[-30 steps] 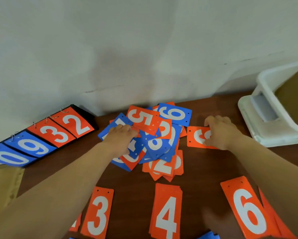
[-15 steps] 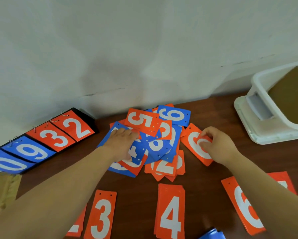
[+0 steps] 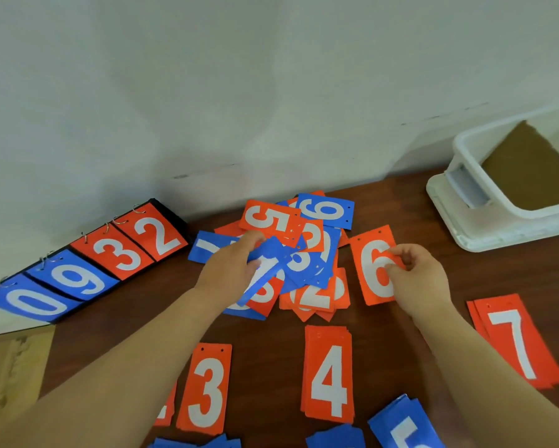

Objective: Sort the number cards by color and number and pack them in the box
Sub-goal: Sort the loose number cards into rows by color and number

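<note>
A loose pile of orange and blue number cards point(image 3: 307, 253) lies at the middle of the brown table. My right hand point(image 3: 417, 279) pinches an orange 6 card point(image 3: 373, 270) at its right edge, just right of the pile. My left hand point(image 3: 226, 270) grips a blue card point(image 3: 268, 266) with a white digit, lifted tilted off the pile's left side. Sorted orange stacks lie nearer to me: a 3 point(image 3: 207, 389), a 4 point(image 3: 330, 376) and a 7 point(image 3: 514, 344). Blue stacks point(image 3: 404, 425) show at the bottom edge. The white box point(image 3: 465, 221) stands at the right.
A black flip scoreboard point(image 3: 84, 263) showing 0, 9, 3, 2 leans against the white wall at the left. A cardboard piece point(image 3: 9, 367) lies at the lower left. Brown cardboard lines the white box. Bare table shows between the pile and the box.
My right hand has turned the orange 6 card upright and drawn it slightly away from the pile. My left hand has lifted a blue card off the pile. The view tilted, revealing the 7 stack.
</note>
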Demonstrator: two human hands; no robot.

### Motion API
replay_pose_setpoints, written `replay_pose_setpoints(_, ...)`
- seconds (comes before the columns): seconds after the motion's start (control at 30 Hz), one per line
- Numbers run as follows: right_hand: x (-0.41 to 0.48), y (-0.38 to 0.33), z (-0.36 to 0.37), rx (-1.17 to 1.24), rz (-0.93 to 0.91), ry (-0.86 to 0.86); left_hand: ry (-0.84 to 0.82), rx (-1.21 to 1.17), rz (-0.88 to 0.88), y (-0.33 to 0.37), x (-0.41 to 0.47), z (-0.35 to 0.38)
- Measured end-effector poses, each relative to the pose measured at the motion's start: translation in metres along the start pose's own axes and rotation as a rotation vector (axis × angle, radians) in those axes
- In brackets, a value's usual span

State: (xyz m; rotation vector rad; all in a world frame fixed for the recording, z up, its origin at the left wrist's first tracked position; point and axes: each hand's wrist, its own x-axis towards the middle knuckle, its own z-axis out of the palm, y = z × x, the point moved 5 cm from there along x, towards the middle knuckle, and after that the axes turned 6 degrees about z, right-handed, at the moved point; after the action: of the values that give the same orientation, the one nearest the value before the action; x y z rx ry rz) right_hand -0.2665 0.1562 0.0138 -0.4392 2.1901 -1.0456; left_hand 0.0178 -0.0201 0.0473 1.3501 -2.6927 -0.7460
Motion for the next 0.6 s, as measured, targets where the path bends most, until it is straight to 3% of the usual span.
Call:
replay_pose_setpoints(0.2, -0.06, -0.006, 0.009, 0.266, 0.054, -0.074, 0.459, -0.735, -0.267, 0.025, -0.066, -0.03)
replay_pose_setpoints(0.27, -0.088, -0.009, 0.014, 0.282, 0.049, -0.103, 0.577, -0.871, -0.362, 0.022, -0.104, -0.03)
replay_pose_setpoints(0.43, -0.165, -0.012, 0.026, 0.226, -0.009, -0.129, 0.583, -0.963, -0.52, 0.0, -0.198, -0.024)
replay_pose_setpoints(0.6, -0.241, -0.009, 0.059, 0.184, -0.068, -0.184, 0.614, -0.918, -0.524, -0.038, -0.271, -0.044)
